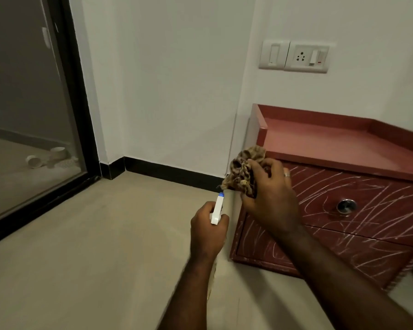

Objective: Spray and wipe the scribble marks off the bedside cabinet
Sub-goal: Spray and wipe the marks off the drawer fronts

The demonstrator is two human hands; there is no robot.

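The person's left hand is low over the pale beige tiled floor, its fingers curled tight round the neck of a white plastic spray bottle with a blue nozzle tip. Only the sprayer head shows above the hand. The nozzle points away from the person, toward the near left corner of the low reddish-brown wooden bedside cabinet. The right hand, with a ring on one finger, is raised in front of the cabinet's upper left corner. Its fingers are clamped on a crumpled brown patterned cloth, which bunches out above and to the left of the hand, just above the blue nozzle tip. The cabinet stands on the floor against the white wall, right of both hands. Its top is a shallow tray with a raised rim. White chalky scribble marks cover both drawer fronts, criss-crossing around the round metal knob on the upper drawer. A white switch and socket plate sits on the wall above the cabinet. A black-framed glass door fills the left side, and a black skirting strip runs along the foot of the wall.
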